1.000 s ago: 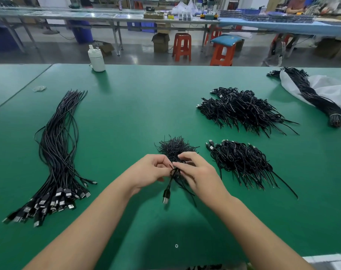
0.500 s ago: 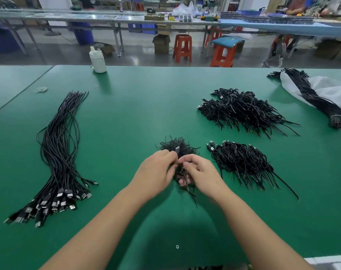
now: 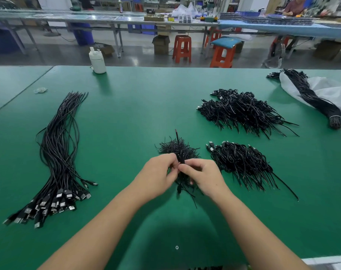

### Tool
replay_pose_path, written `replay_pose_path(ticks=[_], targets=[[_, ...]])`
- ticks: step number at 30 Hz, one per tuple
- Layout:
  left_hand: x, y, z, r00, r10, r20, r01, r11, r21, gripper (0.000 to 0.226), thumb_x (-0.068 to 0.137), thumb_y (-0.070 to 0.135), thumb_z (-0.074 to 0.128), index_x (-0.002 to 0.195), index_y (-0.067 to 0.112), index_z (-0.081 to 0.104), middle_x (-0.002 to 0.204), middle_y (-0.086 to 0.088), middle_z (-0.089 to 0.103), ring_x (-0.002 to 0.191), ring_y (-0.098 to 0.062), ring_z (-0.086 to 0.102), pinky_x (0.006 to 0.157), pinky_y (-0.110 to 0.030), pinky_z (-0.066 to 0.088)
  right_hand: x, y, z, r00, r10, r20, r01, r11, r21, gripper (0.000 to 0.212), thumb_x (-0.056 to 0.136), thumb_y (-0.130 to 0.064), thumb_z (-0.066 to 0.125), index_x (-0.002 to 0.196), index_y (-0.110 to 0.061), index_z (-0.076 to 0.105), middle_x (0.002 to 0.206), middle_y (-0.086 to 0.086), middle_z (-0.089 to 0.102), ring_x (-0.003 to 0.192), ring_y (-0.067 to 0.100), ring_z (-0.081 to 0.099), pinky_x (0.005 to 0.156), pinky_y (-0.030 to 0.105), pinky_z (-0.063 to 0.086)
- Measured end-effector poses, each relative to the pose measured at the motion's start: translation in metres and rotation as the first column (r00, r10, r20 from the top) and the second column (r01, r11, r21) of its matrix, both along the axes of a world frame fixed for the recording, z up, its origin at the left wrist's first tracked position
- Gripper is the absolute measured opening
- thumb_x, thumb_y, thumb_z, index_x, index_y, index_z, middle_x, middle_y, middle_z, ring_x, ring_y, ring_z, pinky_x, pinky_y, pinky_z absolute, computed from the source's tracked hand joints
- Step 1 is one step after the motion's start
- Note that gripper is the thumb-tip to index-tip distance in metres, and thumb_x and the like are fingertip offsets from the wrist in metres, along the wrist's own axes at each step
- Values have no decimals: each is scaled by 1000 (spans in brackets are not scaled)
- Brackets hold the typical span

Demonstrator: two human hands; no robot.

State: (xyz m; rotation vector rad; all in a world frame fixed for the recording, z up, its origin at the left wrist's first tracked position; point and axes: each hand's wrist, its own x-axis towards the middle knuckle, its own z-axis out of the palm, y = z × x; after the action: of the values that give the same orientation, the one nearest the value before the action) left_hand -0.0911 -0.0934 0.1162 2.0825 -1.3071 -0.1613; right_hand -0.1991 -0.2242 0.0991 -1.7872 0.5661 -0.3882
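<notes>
Along the left of the green counter (image 3: 136, 114) lies a sheaf of straight USB cables (image 3: 54, 162), plugs fanned toward the near edge. It is well apart from the work, so the only risk I see is that a hasty reach for the next one drags several out at once.

At the centre, the left grip (image 3: 158, 177) is clamped on the folded cable (image 3: 183, 184), thumb and forefinger pinching its upper part. The right grip (image 3: 203, 177) pinches the same spot from the other side, apparently working a tie that I cannot make out between the fingertips. This is where it could fail:
- If either pinch slackens before the tie is wound, the springy folds would likely open and the hank fall apart.
- Too few turns would probably let it loosen in the pile.
- The hank sits just in front of the heap of twist ties (image 3: 177, 150), so stray ties may snag and lift with it.

Just to the right lies the pile of tied cables (image 3: 241, 164), and a careless toss could fall short of it.

The cable is thin, black and matte, gathered into a short hank held low over the counter between both hands. One bare-tipped end appears to stand up past the knuckles. Loops and what looks like a plug hang below the palms.
</notes>
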Motion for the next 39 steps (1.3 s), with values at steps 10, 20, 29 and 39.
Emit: replay_pose_path(ticks=[10,20,29,39], targets=[[-4,1,-5,999,-38,-8,37,993,-108,16,90,12,60,79,22,54,76,9,60,72,-9,52,68,-23,43,-1,-2,5,996,52,71,-61,989,132,4,101,-11,52,103,-13,55,65,7,71,43,15,52,47,23,48],[4,-4,-8,871,42,-489,-80,995,-58,18,89,5,64,78,19,62,64,13,67,58,-9,50,61,-25,45,-10,-7,5,976,189,105,-207,959,192,26,100,3,47,113,-9,66,87,9,74,79,16,70,76,27,58],[4,-9,-16,935,78,-346,-92,995,-24,24,89,8,62,75,25,53,64,9,54,57,-6,43,60,-23,40,-7,-11,-2,998,52,42,-53,998,25,17,90,-7,68,99,-20,76,96,-4,67,68,10,60,61,31,55],[0,-12,-18,788,-103,607,187,979,-77,29,69,-2,43,92,14,50,78,-4,55,70,-27,47,63,-35,40,0,-9,-5,998,24,-50,-10,963,269,40,100,-27,56,75,2,65,69,11,59,58,17,51,51,23,48]])
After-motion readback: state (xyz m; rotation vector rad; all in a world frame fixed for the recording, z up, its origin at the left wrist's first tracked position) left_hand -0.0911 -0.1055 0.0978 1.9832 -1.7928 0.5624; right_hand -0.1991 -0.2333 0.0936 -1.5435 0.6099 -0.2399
